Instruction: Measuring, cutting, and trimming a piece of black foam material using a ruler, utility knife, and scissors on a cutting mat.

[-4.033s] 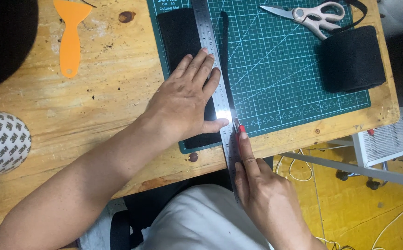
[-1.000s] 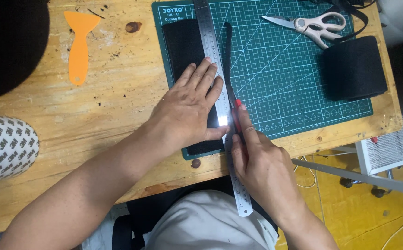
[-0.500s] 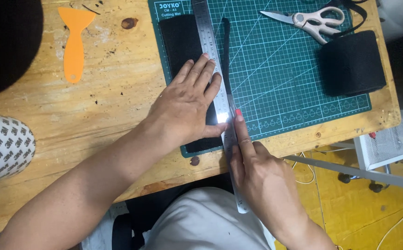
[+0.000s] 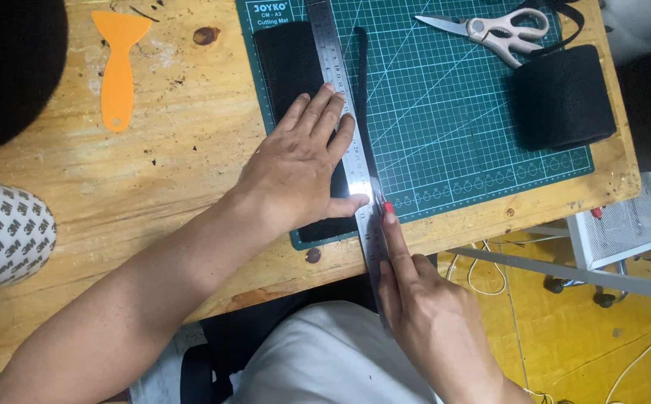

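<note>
1. left hand (image 4: pixel 307 176) lies flat, fingers spread, pinning a steel ruler (image 4: pixel 344 112) and a black fabric strip (image 4: pixel 295 75) to the green cutting mat (image 4: pixel 453 112) at the desk's (image 4: pixel 153 187) near edge.
2. right hand (image 4: pixel 423 314), at 5 o'clock of the left, has its fingers closed on a small, mostly hidden red-tipped tool (image 4: pixel 387 209) at the ruler's edge.
3. the fabric looks soft, light and prone to creep; it is best held under a flat palm close to the ruler.
</note>
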